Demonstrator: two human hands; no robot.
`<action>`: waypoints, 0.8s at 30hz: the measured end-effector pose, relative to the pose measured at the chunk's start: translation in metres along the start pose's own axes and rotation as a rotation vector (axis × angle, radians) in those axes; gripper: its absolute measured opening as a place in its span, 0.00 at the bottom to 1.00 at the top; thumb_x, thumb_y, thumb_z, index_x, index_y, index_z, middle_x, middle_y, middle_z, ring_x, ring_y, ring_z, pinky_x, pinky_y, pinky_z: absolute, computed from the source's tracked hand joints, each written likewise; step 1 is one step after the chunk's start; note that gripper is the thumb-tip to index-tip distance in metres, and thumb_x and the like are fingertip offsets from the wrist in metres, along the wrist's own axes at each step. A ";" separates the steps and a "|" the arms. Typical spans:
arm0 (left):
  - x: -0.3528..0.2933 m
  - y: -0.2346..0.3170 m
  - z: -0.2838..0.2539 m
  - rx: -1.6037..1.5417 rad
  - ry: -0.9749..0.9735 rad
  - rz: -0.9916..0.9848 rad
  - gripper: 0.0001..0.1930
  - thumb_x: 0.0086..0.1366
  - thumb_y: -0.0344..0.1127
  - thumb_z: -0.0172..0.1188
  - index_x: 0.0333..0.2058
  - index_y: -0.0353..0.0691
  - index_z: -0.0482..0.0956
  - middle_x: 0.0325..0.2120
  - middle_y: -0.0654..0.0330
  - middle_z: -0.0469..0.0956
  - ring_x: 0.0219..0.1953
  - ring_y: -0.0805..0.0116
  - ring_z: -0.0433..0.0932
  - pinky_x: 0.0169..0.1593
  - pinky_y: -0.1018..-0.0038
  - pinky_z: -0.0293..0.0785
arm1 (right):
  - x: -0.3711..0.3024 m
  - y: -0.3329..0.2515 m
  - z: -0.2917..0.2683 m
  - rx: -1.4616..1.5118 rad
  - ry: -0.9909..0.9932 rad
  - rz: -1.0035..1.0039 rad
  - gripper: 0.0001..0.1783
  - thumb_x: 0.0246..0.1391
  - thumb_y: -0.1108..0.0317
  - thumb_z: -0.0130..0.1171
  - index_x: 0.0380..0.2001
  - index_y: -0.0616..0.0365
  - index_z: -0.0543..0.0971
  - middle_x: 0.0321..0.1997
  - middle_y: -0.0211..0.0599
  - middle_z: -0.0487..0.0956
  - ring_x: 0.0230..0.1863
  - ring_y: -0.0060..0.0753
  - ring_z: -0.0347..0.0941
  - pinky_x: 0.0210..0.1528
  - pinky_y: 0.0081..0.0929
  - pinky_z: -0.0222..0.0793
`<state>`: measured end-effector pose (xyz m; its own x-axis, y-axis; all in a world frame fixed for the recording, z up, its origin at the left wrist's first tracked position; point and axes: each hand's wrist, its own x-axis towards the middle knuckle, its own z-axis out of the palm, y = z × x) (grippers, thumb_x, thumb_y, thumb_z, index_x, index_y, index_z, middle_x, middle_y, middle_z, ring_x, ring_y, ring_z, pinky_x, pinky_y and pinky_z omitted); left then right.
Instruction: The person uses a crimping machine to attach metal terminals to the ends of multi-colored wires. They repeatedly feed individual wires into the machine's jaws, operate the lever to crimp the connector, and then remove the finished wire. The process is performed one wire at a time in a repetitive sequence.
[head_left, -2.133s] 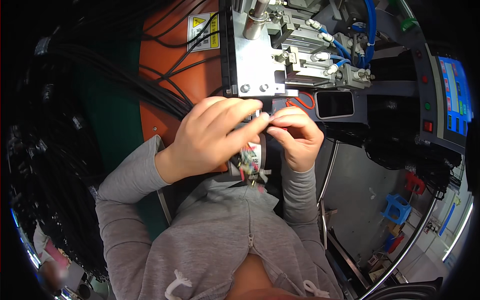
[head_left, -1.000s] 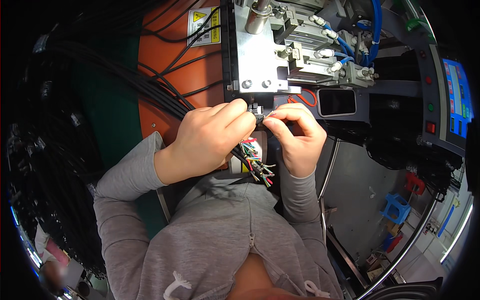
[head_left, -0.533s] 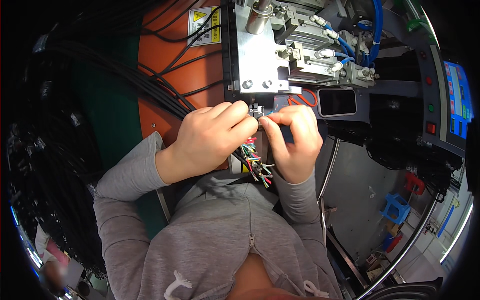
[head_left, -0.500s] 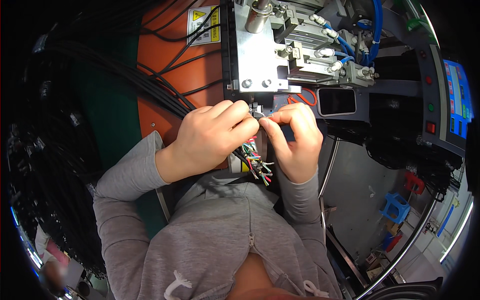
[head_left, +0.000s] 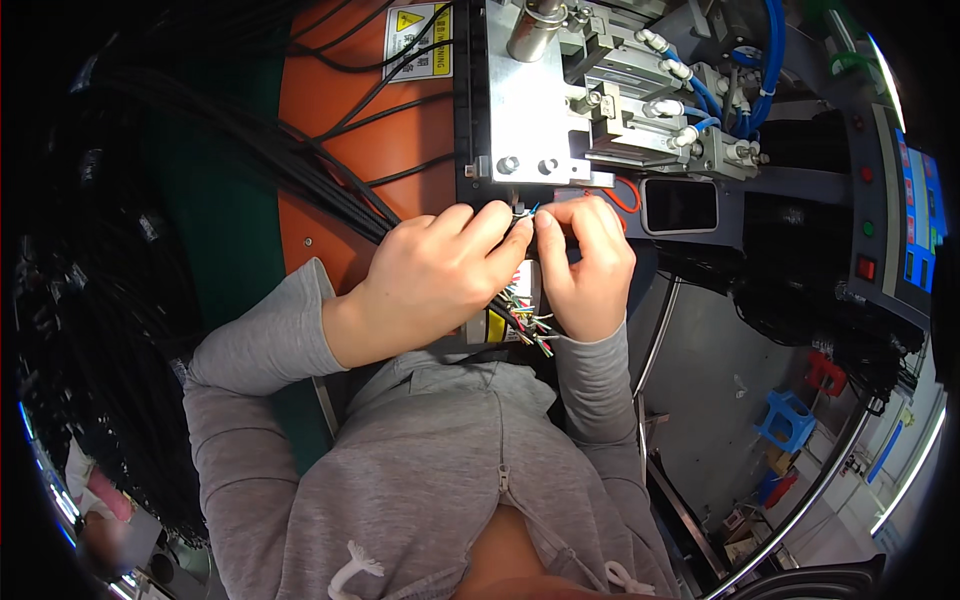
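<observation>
Just below the front of the metal machine block, my left hand [head_left: 425, 278] is closed in a pinch on thin wires of a black cable. My right hand [head_left: 588, 270] meets it from the right, thumb and forefinger pressed together at the same wires. A thin blue wire [head_left: 535, 210] sticks up between the fingertips; the exact grip is partly hidden. Under the hands hangs a bunch of black cable ends with bared red, green, white and other coloured wires [head_left: 525, 320]. Long black cables [head_left: 340, 185] run up to the left from behind my left hand.
The metal press block [head_left: 520, 110] with cylinders and blue air hoses [head_left: 770, 60] stands right ahead. A dark phone [head_left: 680, 206] and a red-handled tool [head_left: 627, 195] lie to the right, before a control panel [head_left: 868, 220]. Orange board [head_left: 330, 100] lies left, with a warning label [head_left: 418, 42].
The view has shifted slightly. My fingertips have drawn closer together, and a blue wire now shows between them. The hanging wire ends have swung a little to the right.
</observation>
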<state>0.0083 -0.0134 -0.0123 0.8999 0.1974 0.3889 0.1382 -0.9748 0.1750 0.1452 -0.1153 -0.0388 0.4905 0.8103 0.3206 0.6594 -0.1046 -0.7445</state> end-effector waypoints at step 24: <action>0.007 0.003 -0.004 0.072 -0.059 -0.040 0.17 0.49 0.28 0.61 0.40 0.45 0.83 0.19 0.67 0.60 0.20 0.77 0.67 0.20 0.80 0.65 | -0.002 0.014 0.013 0.192 0.093 0.031 0.03 0.43 0.78 0.60 0.22 0.62 0.75 0.23 0.36 0.72 0.27 0.37 0.68 0.30 0.30 0.64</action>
<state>0.0132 -0.0143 -0.0061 0.9156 0.2319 0.3285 0.2020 -0.9716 0.1231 0.1460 -0.1107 -0.0572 0.5650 0.7510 0.3417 0.5267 -0.0095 -0.8500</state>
